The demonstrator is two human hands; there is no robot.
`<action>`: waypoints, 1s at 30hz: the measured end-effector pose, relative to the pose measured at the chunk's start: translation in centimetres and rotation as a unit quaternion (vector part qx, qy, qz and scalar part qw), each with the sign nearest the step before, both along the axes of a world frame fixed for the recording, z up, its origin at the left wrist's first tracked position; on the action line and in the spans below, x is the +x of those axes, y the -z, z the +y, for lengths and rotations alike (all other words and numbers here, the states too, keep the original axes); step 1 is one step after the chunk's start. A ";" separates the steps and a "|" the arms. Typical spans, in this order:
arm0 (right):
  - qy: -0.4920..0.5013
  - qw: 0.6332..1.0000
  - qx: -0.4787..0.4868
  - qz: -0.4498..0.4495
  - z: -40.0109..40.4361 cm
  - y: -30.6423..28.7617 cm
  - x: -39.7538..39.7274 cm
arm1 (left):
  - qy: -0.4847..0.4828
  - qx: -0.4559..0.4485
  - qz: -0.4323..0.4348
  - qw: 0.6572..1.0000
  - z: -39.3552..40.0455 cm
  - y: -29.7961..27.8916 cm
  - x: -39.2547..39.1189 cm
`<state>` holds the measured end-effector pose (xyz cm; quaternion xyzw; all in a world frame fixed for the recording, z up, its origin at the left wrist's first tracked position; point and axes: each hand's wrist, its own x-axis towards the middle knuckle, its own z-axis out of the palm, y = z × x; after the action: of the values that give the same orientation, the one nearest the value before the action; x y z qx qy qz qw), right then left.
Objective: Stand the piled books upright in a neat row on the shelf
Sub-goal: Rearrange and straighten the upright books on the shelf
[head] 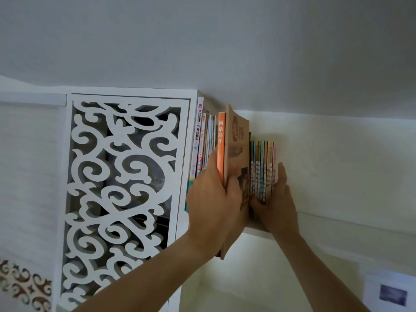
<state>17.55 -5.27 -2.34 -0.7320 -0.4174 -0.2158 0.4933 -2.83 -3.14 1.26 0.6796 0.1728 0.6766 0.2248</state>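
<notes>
hands: 2, left [211, 199], right [278, 203] | thin colourful books [262, 167]: about 9 | orange-spined book [221, 143]: 1 | brown book [238, 154]: 1 | carved white panel [121, 188]: 1

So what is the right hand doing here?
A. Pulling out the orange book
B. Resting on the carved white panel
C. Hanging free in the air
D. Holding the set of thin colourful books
D: the right hand cups the thin books from below and the side, while the left hand grips the orange book and the brown book.
</notes>
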 end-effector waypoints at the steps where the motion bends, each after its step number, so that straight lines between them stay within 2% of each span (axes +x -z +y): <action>1: 0.017 1.000 0.008 -0.009 0.1 0.1 -0.2 | 0.000 0.000 0.002 1.000 0.0 0.1 0.0; 5: 0.060 0.993 0.021 -0.096 0.3 0.6 -0.5 | 0.000 0.000 0.003 1.000 -0.2 0.2 0.2; 10: 0.070 0.997 -0.007 -0.043 0.0 0.0 -0.2 | 0.008 0.011 -0.004 1.000 -1.3 0.4 0.7; 18: 0.185 0.982 0.030 -0.029 -1.8 0.0 0.7 | 0.028 0.030 0.004 0.999 -3.1 0.4 2.5; 21: 0.168 0.985 0.024 -0.035 -2.2 0.0 0.8 | 0.015 0.014 0.004 1.000 -2.7 0.0 2.4; 30: 0.072 0.989 -0.028 -0.126 0.0 -0.5 -1.7 | -0.037 0.022 -0.007 0.999 -0.2 -1.5 -1.7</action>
<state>15.83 -5.28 -1.80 -0.7407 -0.4281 -0.3300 0.3989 -4.51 -3.31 2.73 0.6729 0.1819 0.6925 0.1858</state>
